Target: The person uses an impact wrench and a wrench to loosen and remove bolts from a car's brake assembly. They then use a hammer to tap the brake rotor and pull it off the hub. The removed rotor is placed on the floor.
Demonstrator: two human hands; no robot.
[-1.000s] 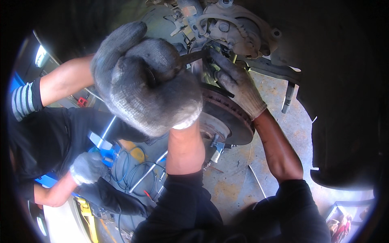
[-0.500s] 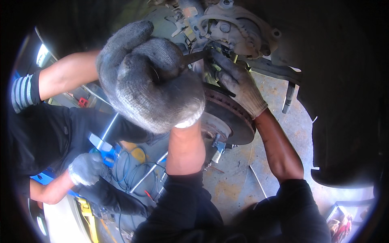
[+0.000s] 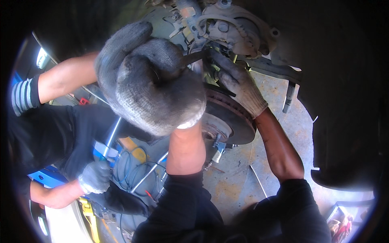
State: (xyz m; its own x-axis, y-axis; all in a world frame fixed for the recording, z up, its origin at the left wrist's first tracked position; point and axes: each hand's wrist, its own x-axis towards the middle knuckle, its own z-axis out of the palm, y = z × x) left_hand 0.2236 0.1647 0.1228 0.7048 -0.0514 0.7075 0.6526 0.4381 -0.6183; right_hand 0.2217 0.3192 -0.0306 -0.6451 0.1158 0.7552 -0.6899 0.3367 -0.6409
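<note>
My left hand (image 3: pixel 154 89), in a thick grey knit glove, is closed and hides much of the scene behind it. From its fist a dark flat bar (image 3: pixel 195 58) points toward the wheel hub. My right hand (image 3: pixel 239 83), in a dirty grey glove, reaches in beside the hub with its fingers bent round near the bar's far end; what they grip is hidden. Below both hands sits a rusty-edged brake disc (image 3: pixel 243 125). Above them, the brake caliper (image 3: pixel 239 30) is beside the strut (image 3: pixel 189 10).
At the left, a co-worker's gloved hand (image 3: pixel 95 177) is at a metal rod (image 3: pixel 113 131) with a blue part; their other forearm (image 3: pixel 67 77) ends behind my left glove. Cables (image 3: pixel 129 166) lie on the floor. A dark wheel-arch panel (image 3: pixel 344 101) borders the right side.
The co-worker's lower hand has shifted right and slightly down, and the rod has moved with it. My hands stay almost in place, the left glove tilting slightly.
</note>
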